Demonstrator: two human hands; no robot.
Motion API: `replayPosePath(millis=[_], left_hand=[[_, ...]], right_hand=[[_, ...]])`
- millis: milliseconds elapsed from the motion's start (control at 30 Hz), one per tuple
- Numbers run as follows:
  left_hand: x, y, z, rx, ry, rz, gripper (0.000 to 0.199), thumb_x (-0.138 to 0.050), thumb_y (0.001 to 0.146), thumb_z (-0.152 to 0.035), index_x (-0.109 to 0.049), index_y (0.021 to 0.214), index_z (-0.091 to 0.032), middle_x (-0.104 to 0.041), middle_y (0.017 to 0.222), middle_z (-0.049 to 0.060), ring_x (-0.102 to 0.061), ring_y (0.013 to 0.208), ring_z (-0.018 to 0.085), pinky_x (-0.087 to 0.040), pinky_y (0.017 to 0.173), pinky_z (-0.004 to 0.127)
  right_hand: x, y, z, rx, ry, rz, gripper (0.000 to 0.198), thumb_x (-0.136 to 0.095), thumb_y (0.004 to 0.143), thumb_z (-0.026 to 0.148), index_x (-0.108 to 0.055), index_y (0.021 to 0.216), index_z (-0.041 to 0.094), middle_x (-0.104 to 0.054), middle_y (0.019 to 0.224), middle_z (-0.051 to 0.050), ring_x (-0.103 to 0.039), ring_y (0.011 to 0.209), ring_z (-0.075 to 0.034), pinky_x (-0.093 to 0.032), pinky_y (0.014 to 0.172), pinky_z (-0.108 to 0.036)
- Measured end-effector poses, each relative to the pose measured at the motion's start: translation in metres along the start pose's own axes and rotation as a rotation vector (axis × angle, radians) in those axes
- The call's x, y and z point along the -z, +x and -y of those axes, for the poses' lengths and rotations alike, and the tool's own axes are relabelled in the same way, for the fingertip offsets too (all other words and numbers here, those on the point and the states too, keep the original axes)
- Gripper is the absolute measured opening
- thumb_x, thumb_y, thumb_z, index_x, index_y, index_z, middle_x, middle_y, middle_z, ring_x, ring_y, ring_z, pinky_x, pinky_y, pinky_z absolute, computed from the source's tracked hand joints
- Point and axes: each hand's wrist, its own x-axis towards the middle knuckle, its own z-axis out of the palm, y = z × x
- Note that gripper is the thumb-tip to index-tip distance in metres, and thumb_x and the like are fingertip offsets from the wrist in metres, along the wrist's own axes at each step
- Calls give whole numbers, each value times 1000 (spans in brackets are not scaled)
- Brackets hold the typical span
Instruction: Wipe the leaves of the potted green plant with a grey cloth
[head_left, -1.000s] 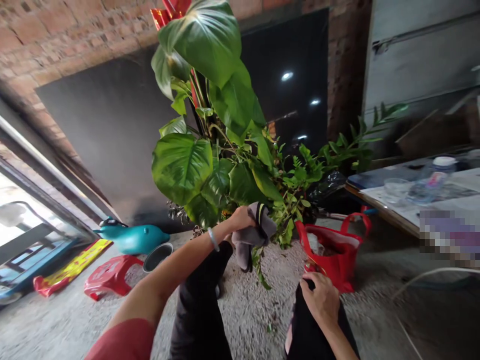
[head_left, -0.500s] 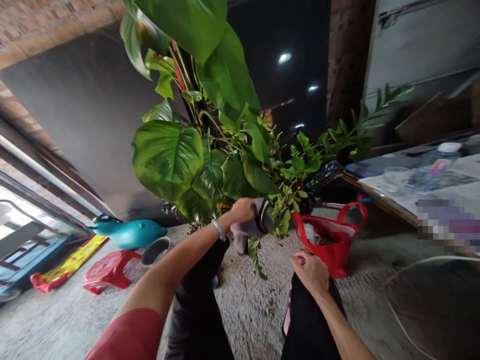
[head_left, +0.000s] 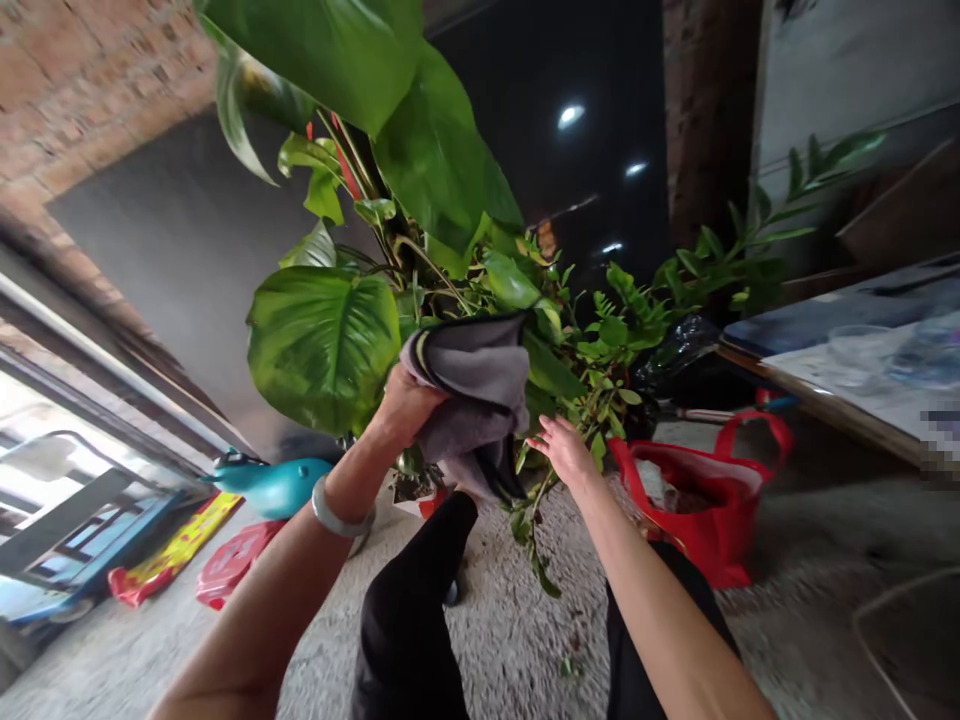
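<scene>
My left hand [head_left: 409, 405] grips a greyish-purple cloth [head_left: 480, 380] with dark edging and a thin yellow stripe. The cloth hangs in loose folds in front of a large leafy plant [head_left: 326, 340], hiding part of its lower leaves. A pale bangle [head_left: 341, 512] circles my left wrist. My right hand [head_left: 566, 450] is raised just right of the cloth, fingers apart and holding nothing. It is close to the smaller green leaves and a drooping stem [head_left: 540, 560]; whether it touches them I cannot tell.
A red bag [head_left: 712, 520] stands on the floor at the right, beside a table [head_left: 817, 400] with plastic cups. At the left are a teal animal-shaped toy [head_left: 274, 487], a red stool [head_left: 236, 565], a yellow-and-red object [head_left: 176, 550] and a blue trolley [head_left: 97, 550].
My left hand has raised the cloth, which now hangs more spread out. My right hand has come up off my knee toward the cloth, its fingers opening. The view has shifted slightly.
</scene>
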Motion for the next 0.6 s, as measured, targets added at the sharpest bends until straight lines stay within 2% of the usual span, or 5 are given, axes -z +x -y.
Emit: replayPosePath(millis=[67,233,367,467,600], left_hand=[[-2,4,5,25,-56,-87,54,-101,44,-41,-78,88,-18,-82,85,3,-78,91,29,-67,90,44],[-3,-3,-13,179,-46,27,49,-101,41,-44,-72,73,-21,-79,74,6,-80,93,36,-69,85,48],[15,10,-77,-217,-123,-98,36,-91,56,-37,-73,86,-26,-83,97,2,-77,115,30,-67,97,43],[22,17,-95,-370,-67,-126,35,-88,62,-34,-74,93,-30,-83,105,-2,-75,120,27,-67,98,43],[14,-16,-44,106,130,133,37,-93,54,-24,-76,87,-21,-82,87,3,-79,90,26,-69,92,44]], right_hand=[[-2,-10,-1,13,33,64,47,-97,53,48,-69,85,30,-78,87,0,-71,88,-25,-58,83,-43],[-15,-48,1,-21,91,299,37,-97,60,43,-76,87,28,-82,85,-2,-76,86,-28,-62,84,-47],[-38,-69,8,65,130,292,34,-96,63,38,-77,89,28,-84,91,-3,-78,104,-32,-61,100,-50],[-48,-74,10,96,144,237,35,-95,66,41,-77,93,30,-84,92,-4,-77,115,-33,-60,104,-50],[-44,-69,5,95,63,190,32,-89,71,53,-74,90,32,-84,91,-4,-76,119,-33,-63,101,-50]])
